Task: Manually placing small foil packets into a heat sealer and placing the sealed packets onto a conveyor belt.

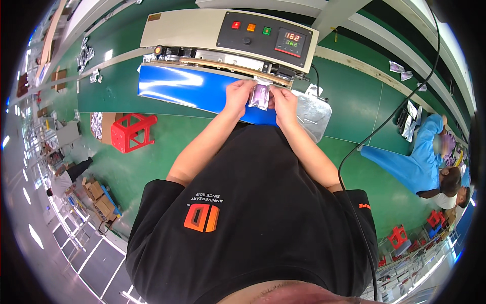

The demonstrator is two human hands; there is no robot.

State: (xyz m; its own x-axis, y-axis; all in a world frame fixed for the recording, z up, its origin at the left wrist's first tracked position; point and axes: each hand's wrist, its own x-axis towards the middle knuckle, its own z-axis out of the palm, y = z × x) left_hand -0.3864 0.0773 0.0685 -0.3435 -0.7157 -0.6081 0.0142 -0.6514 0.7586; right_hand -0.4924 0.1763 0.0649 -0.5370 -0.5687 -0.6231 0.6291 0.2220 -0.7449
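Two bare hands at work on one small purple packet (260,96), right at the front of a big cream machine (182,30). Left hand (238,97) pinched on the left edge of the packet, up near the top. Right hand (284,104) on the right edge, about as high, with some fingertips hard to see. Hands apart from each other — only the packet in between.

Packet over the blue board (167,83), toward the right end, with the silver plate (315,119) just past the right hand. Lying on the board or held a bit above it: cannot tell.

Done, by the look of things: packet lined up at the machine, top end first. Not done yet: letting go, with both hands on it. Perhaps left too, as a guess: the top edge, so close to the brown band (223,64). Too small to tell a top pressed flat from a loose one.

Long side of the packet running away from the body, nearly straight toward the machine, with just a small lean. Top end pointing at the machine, bottom end pointing back at the black shirt (258,202). Purple face turned up — short side running left to right, along the band.
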